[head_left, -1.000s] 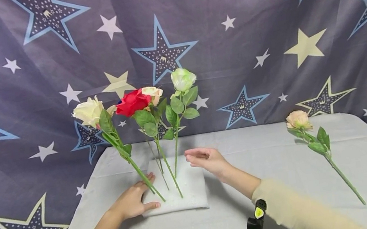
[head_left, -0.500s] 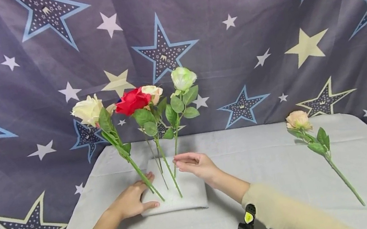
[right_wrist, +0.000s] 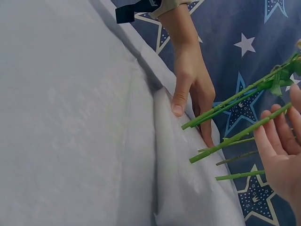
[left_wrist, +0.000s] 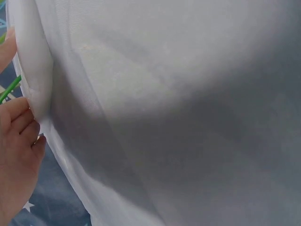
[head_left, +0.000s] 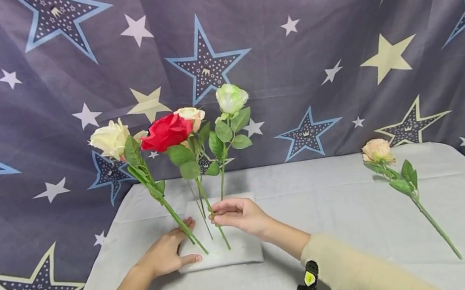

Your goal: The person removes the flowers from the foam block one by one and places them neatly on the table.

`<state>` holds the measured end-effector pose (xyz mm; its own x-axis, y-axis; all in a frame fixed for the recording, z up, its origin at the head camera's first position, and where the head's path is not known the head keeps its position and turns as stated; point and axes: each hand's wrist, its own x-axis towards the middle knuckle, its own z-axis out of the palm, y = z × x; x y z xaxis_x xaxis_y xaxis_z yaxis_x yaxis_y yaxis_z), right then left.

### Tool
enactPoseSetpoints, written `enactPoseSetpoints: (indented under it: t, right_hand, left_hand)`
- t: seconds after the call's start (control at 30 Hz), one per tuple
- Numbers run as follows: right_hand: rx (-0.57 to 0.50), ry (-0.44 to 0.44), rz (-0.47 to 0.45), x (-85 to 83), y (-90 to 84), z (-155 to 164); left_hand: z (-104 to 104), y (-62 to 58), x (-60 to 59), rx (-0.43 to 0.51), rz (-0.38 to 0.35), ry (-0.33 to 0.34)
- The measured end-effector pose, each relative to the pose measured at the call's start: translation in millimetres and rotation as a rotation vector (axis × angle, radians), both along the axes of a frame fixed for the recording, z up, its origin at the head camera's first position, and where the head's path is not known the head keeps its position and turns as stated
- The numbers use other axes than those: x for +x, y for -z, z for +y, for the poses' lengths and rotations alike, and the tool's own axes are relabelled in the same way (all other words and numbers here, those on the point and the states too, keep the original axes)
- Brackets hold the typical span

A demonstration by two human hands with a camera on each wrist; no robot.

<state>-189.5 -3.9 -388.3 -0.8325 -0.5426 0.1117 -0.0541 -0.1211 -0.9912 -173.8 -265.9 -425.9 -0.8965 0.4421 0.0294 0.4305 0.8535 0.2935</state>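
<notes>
Several artificial roses stand with their stems in a white foam-like block [head_left: 242, 254] in the head view. My right hand [head_left: 244, 217] holds the stem of the red rose [head_left: 166, 133], thumb and fingertips around it partway up; the right wrist view shows this green stem [right_wrist: 230, 140] at the fingers. My left hand [head_left: 161, 257] rests on the block's left side, fingers spread, thumb at the front. A cream rose [head_left: 110, 140] leans left above it. Behind the red bloom is a pale peach rose [head_left: 191, 115], and to its right stands a green-white rose [head_left: 232, 99].
A loose peach rose [head_left: 378, 151] lies on the right of the table, its stem pointing toward the front. A pale grey cloth [head_left: 326, 201] covers the table. Behind it hangs a dark star-patterned curtain [head_left: 285, 77].
My right hand has moved left from beside the block to the red rose's stem and taken hold of it. The red bloom has shifted slightly left. My left hand has stayed in place.
</notes>
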Motion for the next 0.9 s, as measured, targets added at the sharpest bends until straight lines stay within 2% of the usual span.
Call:
enactPoseSetpoints:
  t: [0.2,0.43,0.73,0.9]
  right_hand:
    - [-0.034,0.010,0.017,1.3,2.9,2.6]
    - [-0.075,0.089,0.017,-1.8,2.8,5.6]
    - [-0.150,0.095,0.041,-3.3,-10.8,10.7]
    - [-0.146,0.107,0.046,-2.7,-15.1,15.1]
  left_hand:
    - [1.4,-2.9,-0.5,0.007,-0.022,-0.006]
    - [0.7,-1.3,-1.9,-0.009,-0.015,-0.004]
    - [0.8,0.6,-1.5,-0.019,-0.007,-0.006]
    - [1.2,0.4,-1.0,-0.014,-0.004,0.002]
